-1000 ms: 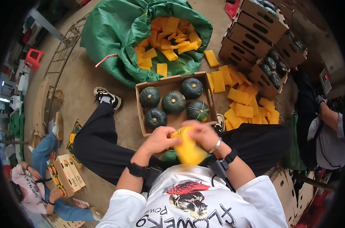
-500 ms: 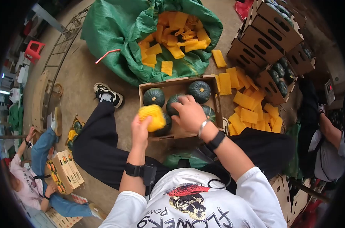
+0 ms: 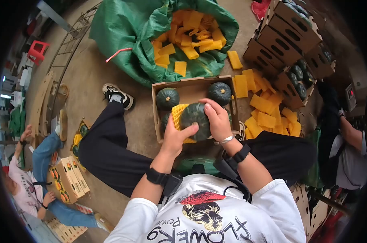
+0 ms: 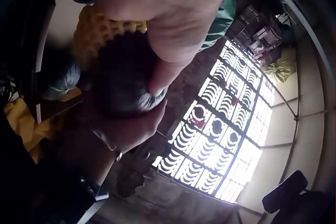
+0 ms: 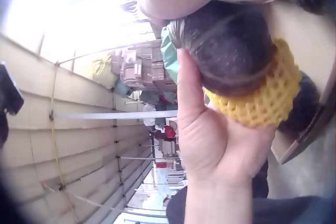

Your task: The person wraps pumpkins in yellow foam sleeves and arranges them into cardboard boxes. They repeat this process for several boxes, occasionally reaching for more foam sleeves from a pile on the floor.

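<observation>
Both hands hold a dark green squash (image 3: 196,120) above the near side of a cardboard box (image 3: 156,121). The left hand (image 3: 175,135) grips the squash's left side through a yellow foam net (image 3: 178,114), its thumb across the front by the stem. Around the right side of the squash curls the right hand (image 3: 218,123). In the right wrist view the net (image 5: 262,95) wraps one side of the squash (image 5: 228,45), and the rest of its skin is bare. Other squashes (image 3: 167,98) (image 3: 219,93) sit in the box; some are partly hidden behind the hands.
Beyond the box lies a green sack (image 3: 127,44) with yellow nets inside. More nets (image 3: 264,104) are piled on the floor to the right, near stacked boxes (image 3: 278,38) of squashes. Another person (image 3: 25,182) sits at the left beside a printed carton (image 3: 68,180).
The right hand took the middle squash out of the box. The net, earlier bunched between both hands and then on the left hand, is now against that squash.
</observation>
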`<state>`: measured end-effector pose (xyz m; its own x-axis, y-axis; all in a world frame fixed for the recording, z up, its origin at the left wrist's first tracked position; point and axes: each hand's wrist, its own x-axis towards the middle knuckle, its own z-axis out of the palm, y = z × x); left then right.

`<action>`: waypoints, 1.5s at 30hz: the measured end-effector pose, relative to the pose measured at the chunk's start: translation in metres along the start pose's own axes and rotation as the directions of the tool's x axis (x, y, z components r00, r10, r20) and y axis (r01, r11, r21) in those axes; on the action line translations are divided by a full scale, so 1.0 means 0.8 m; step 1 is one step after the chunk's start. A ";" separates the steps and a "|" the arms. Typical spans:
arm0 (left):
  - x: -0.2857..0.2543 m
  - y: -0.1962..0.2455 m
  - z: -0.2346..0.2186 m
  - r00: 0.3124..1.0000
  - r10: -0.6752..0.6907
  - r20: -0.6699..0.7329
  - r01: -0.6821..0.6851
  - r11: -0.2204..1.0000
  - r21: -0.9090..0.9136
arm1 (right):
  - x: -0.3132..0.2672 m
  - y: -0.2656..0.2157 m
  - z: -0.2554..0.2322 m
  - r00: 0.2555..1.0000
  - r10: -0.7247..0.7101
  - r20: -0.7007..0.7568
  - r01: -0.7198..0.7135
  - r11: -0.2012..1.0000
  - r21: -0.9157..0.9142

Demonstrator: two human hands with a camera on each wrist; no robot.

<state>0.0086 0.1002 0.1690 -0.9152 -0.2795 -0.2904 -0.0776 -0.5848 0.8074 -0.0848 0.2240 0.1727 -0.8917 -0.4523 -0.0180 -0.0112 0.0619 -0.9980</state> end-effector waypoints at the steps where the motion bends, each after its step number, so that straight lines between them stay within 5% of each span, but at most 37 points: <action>1: -0.009 0.000 0.002 1.000 -0.005 0.023 0.004 1.000 0.020 | 0.000 0.009 -0.015 1.000 -0.003 -0.009 0.003 1.000 -0.004; 3: -0.025 0.003 0.007 0.992 -0.019 0.124 0.023 0.999 -0.033 | 0.001 0.048 -0.048 0.883 0.467 0.047 -0.469 0.870 0.152; 4: -0.034 0.011 0.016 0.977 -0.021 0.211 0.035 0.998 -0.060 | 0.000 0.020 -0.041 0.804 0.568 0.176 -0.590 0.727 0.350; 5: -0.037 0.017 0.022 0.955 -0.015 0.296 0.042 0.995 -0.086 | -0.022 -0.012 -0.028 0.724 0.598 0.344 -0.678 0.523 0.517; 7: -0.038 0.014 0.022 0.941 -0.054 0.333 0.109 0.983 -0.147 | -0.059 0.014 -0.007 0.753 0.443 0.487 -0.614 0.206 0.762; 8: -0.039 0.015 0.019 0.929 -0.142 0.342 0.219 0.956 -0.196 | -0.056 0.019 -0.011 0.751 0.440 0.492 -0.617 0.204 0.760; 10: -0.039 0.018 0.011 0.908 -0.242 0.342 0.351 0.885 -0.305 | -0.032 0.015 -0.023 0.814 0.291 0.503 -0.580 0.424 0.695; 11: -0.040 0.017 0.010 0.911 -0.243 0.334 0.348 0.887 -0.303 | -0.023 0.084 -0.031 0.952 0.223 0.210 -0.304 0.766 0.566; 12: -0.039 0.015 0.009 0.977 -0.146 0.156 0.163 0.981 -0.101 | -0.028 0.043 -0.028 0.993 0.115 0.023 -0.117 0.984 0.132; 13: -0.037 0.013 0.009 1.000 -0.001 0.011 -0.001 0.990 0.139 | -0.032 -0.001 -0.025 0.993 -0.075 -0.094 0.036 0.930 -0.365; 14: -0.037 0.009 0.008 0.994 0.110 -0.019 -0.101 0.960 0.261 | -0.035 0.002 -0.019 0.978 -0.181 -0.108 0.133 0.928 -0.348; 15: -0.037 0.005 0.008 0.994 0.108 -0.009 -0.102 0.960 0.262 | -0.036 0.010 -0.021 0.993 -0.092 -0.074 0.073 0.970 -0.230; 16: -0.036 0.003 0.008 0.991 0.127 -0.035 -0.117 0.969 0.218 | -0.039 0.016 -0.023 0.998 0.057 0.007 -0.057 0.995 0.085; 17: -0.038 0.001 0.007 0.988 0.141 -0.067 -0.127 0.977 0.173 | -0.043 0.022 -0.026 0.975 0.175 0.134 -0.214 0.901 0.379; 18: -0.040 0.003 0.007 0.993 0.112 -0.044 -0.104 0.985 0.140 | -0.044 0.010 -0.032 0.930 0.260 0.261 -0.362 0.776 0.516; 19: -0.039 0.002 0.005 0.994 0.100 -0.037 -0.094 0.985 0.144 | -0.043 0.011 -0.029 0.931 0.266 0.250 -0.361 0.773 0.522; 21: -0.034 -0.008 0.005 0.998 -0.060 0.000 0.060 0.993 0.103 | -0.043 0.011 -0.018 0.856 0.244 0.455 -0.511 0.269 0.817; 22: -0.031 -0.014 0.001 0.996 0.089 0.022 -0.087 0.830 0.552 | -0.040 0.022 -0.016 0.844 0.225 0.488 -0.529 0.190 0.827; 23: -0.028 -0.013 -0.007 0.935 0.317 0.157 -0.216 0.162 0.963 | -0.035 0.038 -0.017 0.834 0.201 0.514 -0.541 0.116 0.833; 25: -0.028 0.033 0.041 0.877 0.335 0.343 -0.315 -0.136 0.939 | -0.022 0.055 -0.021 0.824 0.183 0.536 -0.563 0.160 0.811; 26: -0.016 0.035 0.047 0.865 0.128 0.486 -0.484 -0.047 0.874 | -0.011 0.048 -0.020 0.838 0.169 0.519 -0.546 0.277 0.791; 27: -0.006 0.034 0.060 0.875 0.117 0.469 -0.457 -0.119 0.882 | -0.002 0.039 -0.020 0.841 0.160 0.517 -0.536 0.383 0.752; 29: 0.044 0.022 0.041 0.866 0.192 0.461 -0.484 0.090 0.871 | 0.028 0.031 -0.038 0.906 0.150 0.396 -0.395 0.636 0.663; 30: 0.067 0.008 0.039 0.882 0.244 0.404 -0.426 0.043 0.904 | 0.051 0.030 -0.059 0.940 0.118 0.321 -0.207 0.944 0.258; 31: 0.091 -0.012 0.027 0.898 0.252 0.361 -0.350 -0.089 0.933 | 0.073 0.030 -0.086 0.960 0.055 0.276 0.013 0.971 -0.238; 32: 0.107 -0.037 0.017 0.939 0.219 0.264 -0.229 -0.173 0.958 | 0.092 0.026 -0.102 0.996 -0.091 0.018 0.090 0.912 -0.401; 33: 0.120 -0.054 0.013 0.967 0.199 0.160 -0.105 -0.259 0.960 | 0.111 0.023 -0.119 0.939 -0.275 -0.207 0.114 0.817 -0.566; 35: 0.120 -0.065 0.018 0.962 0.213 0.171 -0.093 -0.335 0.938 | 0.153 0.040 -0.174 0.971 -0.122 -0.207 -0.021 0.816 -0.577; 37: 0.117 -0.058 0.018 0.985 0.106 0.139 -0.100 -0.305 0.947 | 0.192 0.111 -0.220 0.996 -0.020 -0.090 -0.052 0.682 -0.730; 39: 0.115 -0.055 0.011 0.977 0.084 0.195 -0.165 -0.277 0.947 | 0.223 0.171 -0.247 0.954 0.299 -0.016 -0.137 0.388 -0.911; 41: 0.114 -0.045 0.016 0.980 0.043 0.196 -0.179 -0.248 0.952 | 0.237 0.202 -0.252 0.933 0.354 -0.067 -0.160 0.239 -0.958; 43: 0.118 -0.037 0.013 0.982 -0.015 0.187 -0.184 -0.258 0.948 | 0.232 0.294 -0.252 0.964 0.193 -0.183 -0.217 0.168 -0.962; 45: 0.123 -0.031 0.011 0.984 -0.032 0.174 -0.177 -0.255 0.951 | 0.211 0.332 -0.251 0.957 0.215 -0.195 -0.229 0.146 -0.962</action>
<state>-0.0829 0.0940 0.1255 -0.9672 -0.1233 -0.2223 -0.1942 0.9226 0.3334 -0.3292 0.3429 -0.0835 -0.9439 -0.2462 -0.2200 -0.2331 0.9688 -0.0840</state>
